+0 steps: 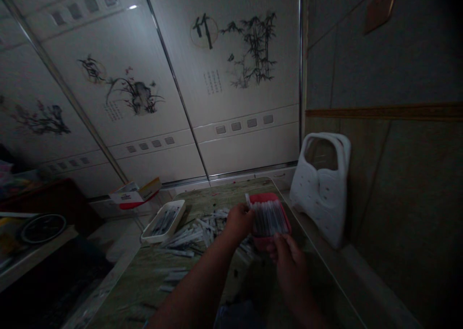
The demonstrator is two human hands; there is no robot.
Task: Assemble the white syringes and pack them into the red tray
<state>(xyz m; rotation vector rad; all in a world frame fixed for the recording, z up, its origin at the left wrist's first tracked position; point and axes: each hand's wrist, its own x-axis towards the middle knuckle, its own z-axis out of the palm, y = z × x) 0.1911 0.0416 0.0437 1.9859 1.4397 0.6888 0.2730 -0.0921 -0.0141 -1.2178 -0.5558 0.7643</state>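
Observation:
A red plastic basket [262, 242] on the table holds a row of slim whitish pen-like sticks [269, 217], lying side by side. At the basket's left side my left hand [239, 221] is closed, and a single pale stick [247, 199] rises from its fingertips. My right hand [288, 253] is at the basket's near right edge, fingers curled and thumb pressed near the sticks' lower ends. What lies between those fingers is too dark to make out. Left of the basket spreads a loose pile of similar sticks [204, 230], partly hidden by my left forearm.
A white tray [178, 221] with dark slender pieces stands at the table's left edge. More sticks [176, 274] lie nearer me on the green-patterned table [231, 192]. A folded white plastic stool [320, 189] leans by the right wall. An open carton [135, 194] stands beyond the tray.

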